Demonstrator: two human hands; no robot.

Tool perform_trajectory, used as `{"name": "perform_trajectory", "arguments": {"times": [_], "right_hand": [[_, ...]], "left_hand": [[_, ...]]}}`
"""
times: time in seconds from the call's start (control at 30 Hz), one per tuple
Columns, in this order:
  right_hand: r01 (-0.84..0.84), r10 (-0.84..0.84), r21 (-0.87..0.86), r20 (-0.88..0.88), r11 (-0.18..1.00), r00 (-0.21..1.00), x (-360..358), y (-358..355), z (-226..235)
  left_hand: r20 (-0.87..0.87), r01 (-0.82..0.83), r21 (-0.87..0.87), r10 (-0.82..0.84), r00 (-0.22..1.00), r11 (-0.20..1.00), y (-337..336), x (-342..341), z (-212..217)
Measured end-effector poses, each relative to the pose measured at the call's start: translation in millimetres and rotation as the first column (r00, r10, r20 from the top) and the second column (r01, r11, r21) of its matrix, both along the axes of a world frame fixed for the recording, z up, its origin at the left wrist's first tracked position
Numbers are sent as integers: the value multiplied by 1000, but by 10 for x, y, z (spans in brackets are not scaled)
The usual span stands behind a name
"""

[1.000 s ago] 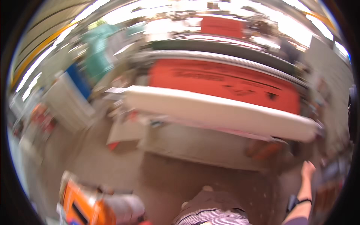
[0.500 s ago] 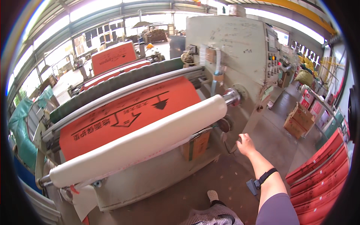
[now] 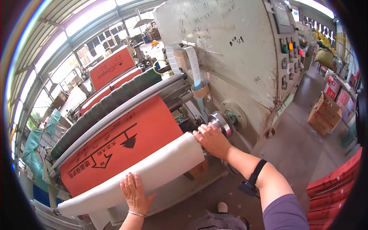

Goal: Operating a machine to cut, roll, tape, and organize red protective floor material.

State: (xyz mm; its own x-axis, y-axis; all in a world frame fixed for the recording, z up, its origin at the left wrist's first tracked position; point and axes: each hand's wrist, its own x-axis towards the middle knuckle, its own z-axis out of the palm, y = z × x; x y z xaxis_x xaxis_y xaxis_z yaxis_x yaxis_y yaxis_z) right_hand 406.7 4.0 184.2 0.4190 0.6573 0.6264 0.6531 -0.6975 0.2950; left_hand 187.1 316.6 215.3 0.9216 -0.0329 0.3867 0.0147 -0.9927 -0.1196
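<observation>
A long white roll [image 3: 153, 172] lies across the front of a grey machine, under a wide orange printed sheet [image 3: 122, 147]. My left hand [image 3: 134, 191] rests flat on the roll's front side, fingers spread. My right hand [image 3: 210, 140] grips the roll's right end, close to a round metal shaft hub [image 3: 222, 122]. A dark band with a small device [image 3: 251, 180] sits on my right forearm.
The machine's tall grey cabinet [image 3: 237, 57] carries a control panel with buttons [image 3: 289, 57]. A tape roll [image 3: 200, 90] hangs by it. Cardboard boxes [image 3: 325, 113] stand on the floor to the right, red stacked material [image 3: 333, 180] at the lower right. A green roller [image 3: 107, 111] runs behind the orange sheet.
The view swung right and came closer to the machine. My right hand went from hanging free to gripping the roll's end, and my left hand came up onto the roll.
</observation>
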Motion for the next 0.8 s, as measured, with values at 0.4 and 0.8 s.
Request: {"name": "perform_trajectory", "arguments": {"times": [0.4,0.8], "right_hand": [[-388,-57,-281,-865,878,498,880,103,748],[-157,200,207,-204,966,958,102,-184,-3]], "left_hand": [[-515,-96,-562,-257,818,822,513,1066,563],[-261,61,-43,-71,963,997,233,604,388]]}}
